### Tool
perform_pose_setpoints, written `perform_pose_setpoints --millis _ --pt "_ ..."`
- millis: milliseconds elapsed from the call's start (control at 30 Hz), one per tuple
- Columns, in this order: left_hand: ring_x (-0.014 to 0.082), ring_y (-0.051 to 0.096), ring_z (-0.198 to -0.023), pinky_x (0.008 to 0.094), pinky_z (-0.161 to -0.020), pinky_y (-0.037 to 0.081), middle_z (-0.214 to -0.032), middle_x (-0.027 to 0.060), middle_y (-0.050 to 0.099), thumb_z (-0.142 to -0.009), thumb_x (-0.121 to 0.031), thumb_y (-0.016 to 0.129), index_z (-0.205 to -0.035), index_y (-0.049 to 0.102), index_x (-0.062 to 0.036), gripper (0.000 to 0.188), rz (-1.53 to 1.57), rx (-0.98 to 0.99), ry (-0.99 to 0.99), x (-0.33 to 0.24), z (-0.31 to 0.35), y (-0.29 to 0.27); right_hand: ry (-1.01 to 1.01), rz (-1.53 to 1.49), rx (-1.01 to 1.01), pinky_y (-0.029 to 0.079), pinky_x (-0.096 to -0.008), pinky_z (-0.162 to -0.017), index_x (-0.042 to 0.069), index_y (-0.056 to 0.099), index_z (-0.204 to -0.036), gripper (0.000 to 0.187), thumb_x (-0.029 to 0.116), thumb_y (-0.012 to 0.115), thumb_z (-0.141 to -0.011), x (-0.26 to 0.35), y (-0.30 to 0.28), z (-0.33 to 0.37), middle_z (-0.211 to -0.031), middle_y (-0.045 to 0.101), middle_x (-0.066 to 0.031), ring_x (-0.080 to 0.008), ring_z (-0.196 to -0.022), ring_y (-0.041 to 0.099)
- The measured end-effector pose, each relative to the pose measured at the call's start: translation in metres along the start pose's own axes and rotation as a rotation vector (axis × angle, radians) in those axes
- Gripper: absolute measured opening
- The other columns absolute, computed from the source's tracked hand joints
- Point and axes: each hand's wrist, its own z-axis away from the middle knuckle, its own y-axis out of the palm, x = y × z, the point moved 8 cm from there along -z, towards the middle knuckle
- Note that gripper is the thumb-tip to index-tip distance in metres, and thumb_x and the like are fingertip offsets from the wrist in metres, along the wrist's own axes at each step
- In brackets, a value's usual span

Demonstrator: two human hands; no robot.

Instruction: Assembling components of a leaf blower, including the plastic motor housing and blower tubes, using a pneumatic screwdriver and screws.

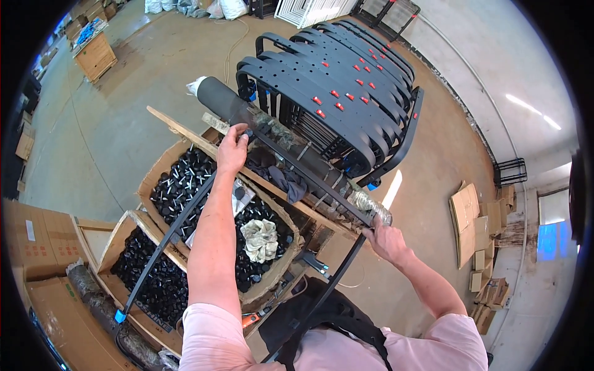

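A black metal tube frame [337, 275] lies across a padded support, its far crossbar between my hands and its two legs running back toward me. My left hand [231, 151] is closed around its far left corner. The near right corner is in the grip of my right hand [386, 241]. A blue cap [120, 316] covers the end of the left leg. Under the crossbar, the support has a dark foam-wrapped end [221, 100] and a plastic-wrapped end [374, 207]. A dark cloth [281, 179] hangs beside it.
Beyond the support stands a stack of black frames [334, 80] with red clips. Below my left arm, cardboard boxes hold black screw feet [176, 185] and small black parts [145, 272]. A whitish glove [260, 240] lies on top. Flattened cardboard [464, 222] leans at the right.
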Motion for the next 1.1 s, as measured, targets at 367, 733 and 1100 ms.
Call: perform_pose_setpoints --millis 367,733,1100 --pt "0.0261 0.07 -0.103 0.0376 -0.097 0.053 -0.12 0.0078 0.071 -0.1 -0.017 0.067 -0.125 0.072 -0.018 0.025 -0.071 0.021 0.022 -0.013 -0.001 0.008 -0.109 0.353 0.159 0.06 -0.0513 -0.073 0.0 0.064 -0.112 0.04 0.033 0.071 -0.09 -0.006 -0.008 0.014 -0.085 0.075 -0.0191 -0.038 -0.082 0.076" --pt "0.0246 0.069 -0.098 0.0366 -0.095 0.054 -0.11 0.0106 0.066 -0.098 -0.02 0.07 -0.127 0.073 -0.0182 0.029 -0.14 0.05 0.02 -0.013 -0.004 0.011 -0.142 0.348 0.103 0.06 -0.0506 -0.067 0.003 0.067 -0.099 0.017 0.015 0.063 -0.087 0.003 -0.009 0.014 -0.085 0.075 -0.0169 -0.0363 -0.081 0.076" --pt "0.0261 0.07 -0.112 0.0375 -0.099 0.053 -0.125 0.0115 0.071 -0.097 -0.029 0.072 -0.125 0.074 -0.0191 0.03 -0.186 0.054 -0.093 -0.009 0.006 0.011 -0.182 0.382 0.087 0.061 -0.0476 -0.069 0.005 0.07 -0.103 0.024 0.019 0.067 -0.085 0.013 -0.01 0.013 -0.087 0.076 -0.0149 -0.0336 -0.083 0.077"
